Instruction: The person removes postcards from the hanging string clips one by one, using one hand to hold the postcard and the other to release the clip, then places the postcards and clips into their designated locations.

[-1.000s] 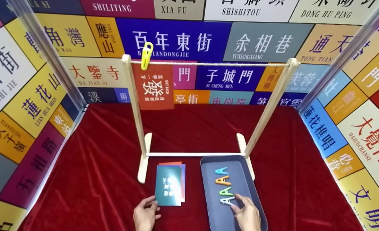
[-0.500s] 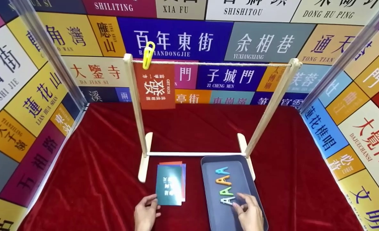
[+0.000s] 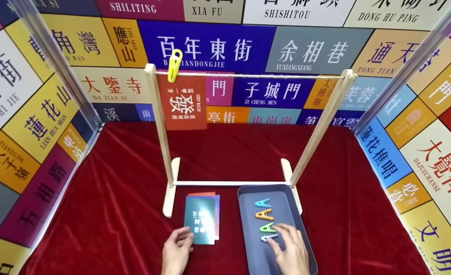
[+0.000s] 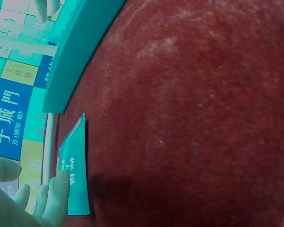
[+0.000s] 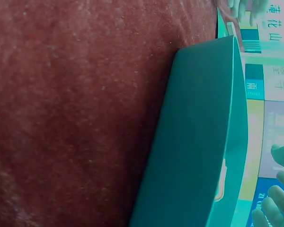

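My left hand [image 3: 177,248] lies at the near left corner of a small stack of cards [image 3: 198,214], its fingers overlapping the dark green top card. In the left wrist view the fingers [image 4: 57,198] are fairly straight beside that card [image 4: 78,189], the thumb apart. My right hand [image 3: 292,248] reaches into a grey tray [image 3: 256,256], thumb and forefinger spread around the near end of a pale blue clothespin [image 3: 268,237]. The thumb tip hides part of it. Beyond it, in a column, lie a green clothespin [image 3: 267,228], an orange one and a blue one.
A wooden frame [image 3: 164,145] with a string [image 3: 248,76] across its top stands behind the cards and tray. A yellow clothespin [image 3: 174,67] holds a red card [image 3: 185,103] at the string's left end. Red velvet cloth [image 3: 225,156] covers the table; sign-printed walls surround it.
The right hand has shifted a little left and forward onto the pale blue clothespin, whose outline now looks flatter. The left hand has slid slightly right over the card's corner.
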Demonstrator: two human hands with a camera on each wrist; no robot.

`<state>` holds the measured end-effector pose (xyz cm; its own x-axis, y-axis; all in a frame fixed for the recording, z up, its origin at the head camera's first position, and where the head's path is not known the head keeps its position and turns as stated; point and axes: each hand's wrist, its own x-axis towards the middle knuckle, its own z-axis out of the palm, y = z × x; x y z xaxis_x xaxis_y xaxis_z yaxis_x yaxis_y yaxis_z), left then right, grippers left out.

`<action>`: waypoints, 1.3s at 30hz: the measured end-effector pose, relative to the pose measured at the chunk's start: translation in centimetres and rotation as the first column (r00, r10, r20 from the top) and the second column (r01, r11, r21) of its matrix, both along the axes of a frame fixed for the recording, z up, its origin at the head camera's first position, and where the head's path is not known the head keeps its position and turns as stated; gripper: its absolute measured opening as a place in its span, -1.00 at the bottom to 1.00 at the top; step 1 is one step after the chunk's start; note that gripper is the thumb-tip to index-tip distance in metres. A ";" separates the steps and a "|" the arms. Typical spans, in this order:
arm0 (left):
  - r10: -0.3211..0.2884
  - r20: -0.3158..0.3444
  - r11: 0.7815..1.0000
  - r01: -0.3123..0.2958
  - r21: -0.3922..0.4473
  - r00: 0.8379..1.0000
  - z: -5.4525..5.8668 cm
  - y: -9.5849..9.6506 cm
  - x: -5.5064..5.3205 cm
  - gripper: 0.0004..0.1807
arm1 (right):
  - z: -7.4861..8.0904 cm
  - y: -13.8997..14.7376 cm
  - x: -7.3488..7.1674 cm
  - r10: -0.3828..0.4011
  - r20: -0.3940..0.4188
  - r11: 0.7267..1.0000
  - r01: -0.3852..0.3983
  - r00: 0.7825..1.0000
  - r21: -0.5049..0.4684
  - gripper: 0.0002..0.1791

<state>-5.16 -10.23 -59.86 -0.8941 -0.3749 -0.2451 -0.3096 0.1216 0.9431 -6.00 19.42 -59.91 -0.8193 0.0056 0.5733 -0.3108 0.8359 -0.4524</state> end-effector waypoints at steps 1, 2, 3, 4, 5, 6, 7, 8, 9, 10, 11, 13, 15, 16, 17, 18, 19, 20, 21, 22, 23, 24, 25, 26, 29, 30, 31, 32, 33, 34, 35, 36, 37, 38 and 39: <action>-0.005 0.000 1.000 0.005 -0.002 1.000 0.1 0.0 0.0 -0.67 | 0.1 0.0 -0.1 0.020 -0.020 1.000 -0.020 1.000 0.007 -0.46; -0.008 -0.004 1.000 0.008 0.001 1.000 0.3 0.0 -0.1 -0.67 | 0.1 -0.1 -0.1 0.037 -0.037 0.999 -0.036 0.999 0.012 -0.46; -0.012 -0.008 1.000 0.012 0.005 1.000 0.5 0.0 -0.1 -0.66 | 0.2 -0.1 -0.2 0.049 -0.051 0.999 -0.048 0.998 0.018 -0.45; -0.016 -0.011 1.000 0.016 0.010 1.000 0.6 0.0 -0.1 -0.66 | 0.3 -0.1 -0.2 0.059 -0.061 0.998 -0.058 0.996 0.022 -0.45; -0.020 -0.017 1.000 0.020 0.017 1.000 0.8 0.0 -0.2 -0.66 | 0.4 -0.2 -0.3 0.068 -0.070 0.997 -0.066 0.995 0.025 -0.45; -0.025 -0.022 0.999 0.026 0.025 0.999 0.9 0.0 -0.2 -0.66 | 0.5 -0.2 -0.3 0.077 -0.076 0.997 -0.075 0.994 0.027 -0.45; -0.029 -0.027 0.999 0.030 0.033 0.999 1.1 0.0 -0.3 -0.66 | 0.6 -0.3 -0.4 0.084 -0.078 0.996 -0.081 0.993 0.031 -0.45; -0.034 -0.033 0.998 0.035 0.042 0.999 1.3 -0.1 -0.3 -0.66 | 0.8 -0.4 -0.5 0.089 -0.078 0.996 -0.086 0.993 0.034 -0.44; -0.042 -0.035 0.998 0.043 0.048 0.999 1.5 -0.1 -0.4 -0.65 | 1.0 -0.4 -0.5 0.094 -0.079 0.995 -0.091 0.993 0.038 -0.44; -0.048 -0.039 0.997 0.050 0.054 0.998 1.7 -0.1 -0.5 -0.64 | 1.3 -0.5 -0.6 0.103 -0.082 0.994 -0.100 0.991 0.041 -0.42; -0.056 -0.042 0.997 0.059 0.055 0.998 1.9 -0.1 -0.6 -0.63 | 1.6 -0.6 -0.7 0.112 -0.089 0.993 -0.109 0.990 0.046 -0.41; -0.074 -0.053 0.995 0.077 0.061 0.996 2.4 -0.2 -0.7 -0.61 | 2.2 -0.8 -1.0 0.132 -0.106 0.990 -0.127 0.986 0.052 -0.37; -0.093 -0.057 0.993 0.097 0.063 0.994 3.0 -0.3 -0.9 -0.60 | 3.0 -1.0 -1.3 0.157 -0.134 0.987 -0.150 0.979 0.055 -0.34; -0.102 -0.061 0.992 0.106 0.066 0.993 3.2 -0.3 -0.9 -0.59 | 3.4 -1.1 -1.5 0.169 -0.148 0.985 -0.162 0.974 0.056 -0.33; -0.111 -0.063 0.991 0.115 0.070 0.992 3.5 -0.4 -1.0 -0.58 | 3.7 -1.2 -1.7 0.181 -0.160 0.983 -0.174 0.970 0.059 -0.31; -0.120 -0.068 0.989 0.125 0.077 0.990 3.8 -0.4 -1.1 -0.57 | 4.1 -1.3 -1.9 0.193 -0.170 0.981 -0.185 0.966 0.063 -0.30; -0.128 -0.072 0.988 0.134 0.081 0.989 4.1 -0.4 -1.1 -0.56 | 4.5 -1.4 -2.1 0.206 -0.176 0.978 -0.197 0.963 0.068 -0.30; -0.133 -0.074 0.987 0.139 0.086 0.988 4.4 -0.5 -1.2 -0.55 | 4.8 -1.5 -2.3 0.219 -0.181 0.975 -0.209 0.959 0.072 -0.30; -0.136 -0.078 0.985 0.143 0.091 0.988 4.8 -0.5 -1.2 -0.55 | 5.1 -1.6 -2.5 0.232 -0.182 0.972 -0.222 0.955 0.077 -0.30; -0.142 -0.085 0.984 0.150 0.094 0.986 5.1 -0.5 -1.2 -0.54 | 5.4 -1.6 -2.6 0.244 -0.178 0.969 -0.233 0.953 0.083 -0.32; -0.148 -0.090 0.983 0.156 0.093 0.985 5.4 -0.5 -1.3 -0.54 | 5.6 -1.7 -2.7 0.257 -0.171 0.966 -0.245 0.951 0.085 -0.33; -0.151 -0.098 0.983 0.160 0.092 0.984 5.7 -0.5 -1.4 -0.54 | 5.9 -1.8 -2.8 0.269 -0.164 0.962 -0.258 0.949 0.085 -0.36; -0.151 -0.103 0.983 0.160 0.092 0.983 6.0 -0.5 -1.5 -0.54 | 6.1 -1.9 -3.0 0.283 -0.159 0.959 -0.272 0.946 0.083 -0.38; -0.151 -0.108 0.983 0.161 0.093 0.983 6.3 -0.6 -1.6 -0.54 | 6.3 -2.1 -3.1 0.296 -0.156 0.955 -0.286 0.942 0.082 -0.40; -0.152 -0.132 0.981 0.166 0.098 0.979 7.2 -0.6 -2.1 -0.54 | 7.1 -2.4 -3.7 0.341 -0.172 0.940 -0.330 0.924 0.088 -0.45; -0.152 -0.141 0.981 0.167 0.101 0.978 7.4 -0.7 -2.2 -0.54 | 7.4 -2.5 -4.0 0.355 -0.192 0.934 -0.339 0.915 0.107 -0.46; -0.155 -0.152 0.980 0.171 0.102 0.976 7.7 -0.7 -2.4 -0.53 | 7.8 -2.5 -4.3 0.368 -0.213 0.929 -0.347 0.905 0.129 -0.47; -0.155 -0.166 0.980 0.173 0.100 0.974 7.9 -0.7 -2.6 -0.52 | 8.1 -2.6 -4.6 0.379 -0.235 0.924 -0.352 0.895 0.153 -0.47; -0.154 -0.176 0.979 0.173 0.103 0.972 8.2 -0.7 -2.7 -0.52 | 8.5 -2.7 -4.9 0.390 -0.258 0.919 -0.354 0.884 0.176 -0.48; -0.152 -0.186 0.979 0.173 0.103 0.971 8.5 -0.7 -2.9 -0.52 | 8.9 -2.7 -5.2 0.401 -0.278 0.913 -0.356 0.873 0.199 -0.48; -0.149 -0.197 0.980 0.171 0.104 0.969 8.7 -0.8 -3.1 -0.52 | 9.4 -2.8 -5.5 0.410 -0.296 0.908 -0.357 0.863 0.219 -0.49; -0.146 -0.205 0.980 0.170 0.105 0.968 8.9 -0.8 -3.3 -0.52 | 9.7 -2.9 -5.8 0.417 -0.312 0.904 -0.356 0.854 0.236 -0.50; -0.143 -0.213 0.980 0.169 0.107 0.967 9.2 -0.9 -3.4 -0.51 | 10.1 -3.0 -6.0 0.426 -0.322 0.900 -0.361 0.845 0.243 -0.51; -0.138 -0.217 0.980 0.165 0.112 0.966 9.4 -1.0 -3.6 -0.51 | 10.5 -3.1 -6.3 0.432 -0.333 0.897 -0.364 0.838 0.250 -0.52; -0.135 -0.218 0.979 0.164 0.117 0.966 9.6 -1.1 -3.8 -0.52 | 10.8 -3.2 -6.6 0.438 -0.340 0.895 -0.368 0.832 0.254 -0.53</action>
